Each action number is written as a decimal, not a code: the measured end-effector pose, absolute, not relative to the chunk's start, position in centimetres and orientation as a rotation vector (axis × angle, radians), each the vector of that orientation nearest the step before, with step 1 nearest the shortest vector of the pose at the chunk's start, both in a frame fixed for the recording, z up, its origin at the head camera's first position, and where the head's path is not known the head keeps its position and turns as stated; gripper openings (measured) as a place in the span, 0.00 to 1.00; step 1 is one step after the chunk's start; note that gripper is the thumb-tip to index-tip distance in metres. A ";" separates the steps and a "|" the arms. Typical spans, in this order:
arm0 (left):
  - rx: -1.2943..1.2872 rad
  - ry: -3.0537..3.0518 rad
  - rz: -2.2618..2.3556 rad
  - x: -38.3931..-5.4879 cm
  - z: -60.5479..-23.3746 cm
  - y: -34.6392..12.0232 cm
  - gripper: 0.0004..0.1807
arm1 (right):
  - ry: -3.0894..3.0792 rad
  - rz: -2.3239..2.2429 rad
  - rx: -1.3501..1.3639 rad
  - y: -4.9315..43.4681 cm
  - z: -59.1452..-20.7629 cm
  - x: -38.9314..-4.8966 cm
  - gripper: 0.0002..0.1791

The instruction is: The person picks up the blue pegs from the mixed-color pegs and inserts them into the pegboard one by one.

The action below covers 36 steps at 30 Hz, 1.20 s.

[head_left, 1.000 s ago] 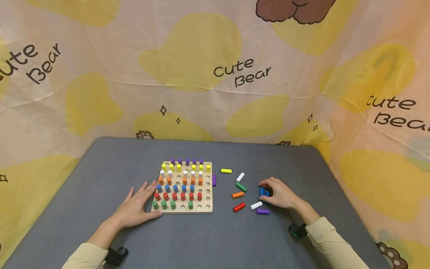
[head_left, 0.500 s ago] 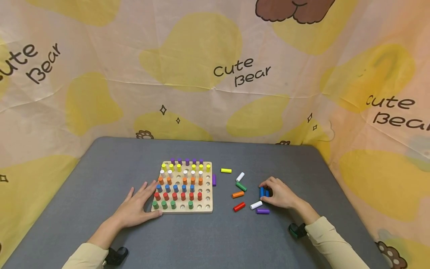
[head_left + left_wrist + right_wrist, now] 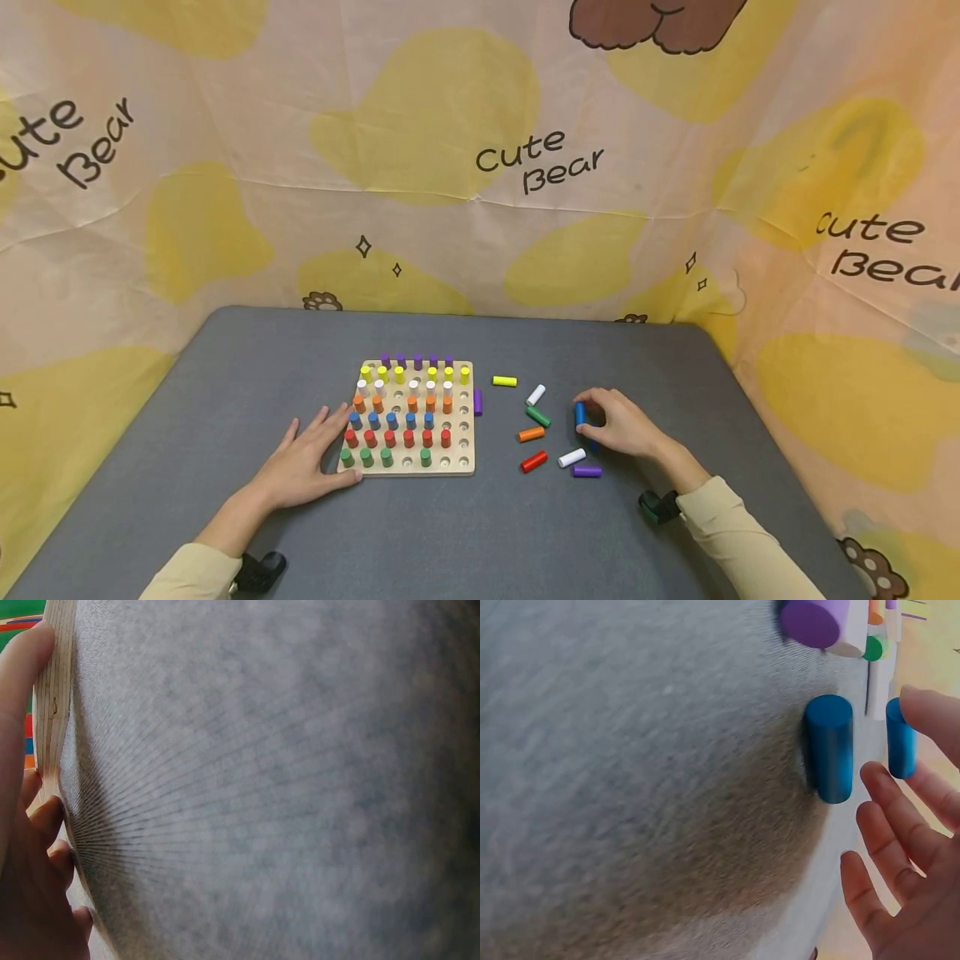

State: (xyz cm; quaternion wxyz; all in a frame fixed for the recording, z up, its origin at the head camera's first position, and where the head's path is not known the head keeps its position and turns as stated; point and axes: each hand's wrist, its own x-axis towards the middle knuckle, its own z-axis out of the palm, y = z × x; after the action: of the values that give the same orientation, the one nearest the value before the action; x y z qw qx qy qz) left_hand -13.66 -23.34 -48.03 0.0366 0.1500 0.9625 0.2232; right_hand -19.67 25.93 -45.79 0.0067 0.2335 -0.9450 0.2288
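Observation:
My right hand (image 3: 626,425) pinches a blue peg (image 3: 580,415) between thumb and forefinger. In the right wrist view that held peg (image 3: 901,739) is raised off the table, and a second blue peg (image 3: 830,750) lies on the cloth below the hand. At the left, my left hand (image 3: 303,462) rests with spread fingers along the edge of a wooden pegboard (image 3: 464,475). Its thumb touches the near left corner. Rows of purple, yellow, white, orange, blue, red and green pegs stand in the board, with some bare holes among them.
Right of the board lie loose pegs: yellow (image 3: 505,382), green (image 3: 538,417), orange (image 3: 532,434), red (image 3: 534,462), white (image 3: 572,457) and purple (image 3: 587,472). Another purple peg (image 3: 477,402) lies against the board's right edge. A patterned cloth (image 3: 420,117) hangs behind the grey table (image 3: 450,542).
My right hand has lifted one blue peg up and slightly left, away from the other blue peg beside it. My left hand and the board have stayed put.

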 end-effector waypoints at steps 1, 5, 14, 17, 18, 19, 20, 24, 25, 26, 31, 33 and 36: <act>0.461 2.955 0.686 -13.7 -48.0 -23.4 0.55 | -2.962 0.727 0.712 25.8 -45.7 -19.7 0.22; 0.459 2.955 0.682 -13.7 -48.1 -23.4 0.55 | -2.970 0.829 0.663 25.2 -45.2 -19.9 0.24; 0.456 2.950 0.688 -13.7 -47.9 -23.4 0.55 | -2.905 0.968 0.692 23.7 -44.8 -20.5 0.25; 0.457 2.949 0.684 -13.7 -47.9 -23.3 0.55 | -2.887 0.985 0.693 23.2 -44.7 -20.6 0.24; 0.457 2.949 0.683 -13.7 -47.9 -23.3 0.55 | -2.886 0.985 0.689 23.1 -44.7 -20.7 0.24; 0.457 2.948 0.681 -13.7 -48.0 -23.3 0.55 | -2.883 0.990 0.685 22.9 -44.6 -20.7 0.23; 0.457 2.948 0.680 -13.8 -48.0 -23.3 0.55 | -2.881 0.990 0.683 22.8 -44.6 -20.8 0.23; 0.456 2.944 0.678 -13.8 -48.0 -23.4 0.56 | -2.861 0.998 0.686 22.4 -44.6 -20.9 0.22; 0.457 2.943 0.679 -13.8 -48.0 -23.4 0.56 | -2.850 0.998 0.695 22.3 -44.6 -21.0 0.21; 0.458 2.942 0.681 -13.8 -48.0 -23.4 0.56 | -2.843 1.001 0.699 22.2 -44.7 -21.0 0.20; 0.461 2.940 0.685 -13.8 -48.0 -23.4 0.55 | -2.803 1.006 0.733 21.5 -45.0 -21.3 0.18; 0.463 2.940 0.685 -13.8 -47.9 -23.4 0.55 | -2.797 1.005 0.746 21.2 -45.1 -21.4 0.18; 0.463 2.943 0.681 -13.7 -47.9 -23.4 0.55 | -2.807 1.010 0.750 20.5 -45.2 -21.4 0.18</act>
State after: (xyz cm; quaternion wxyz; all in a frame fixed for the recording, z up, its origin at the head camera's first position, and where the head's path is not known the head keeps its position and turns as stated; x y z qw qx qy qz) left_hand -13.72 -23.36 -47.89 0.0429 0.1515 0.9621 0.2225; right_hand -21.43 20.53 -45.19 0.0326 0.2438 -0.9120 0.3283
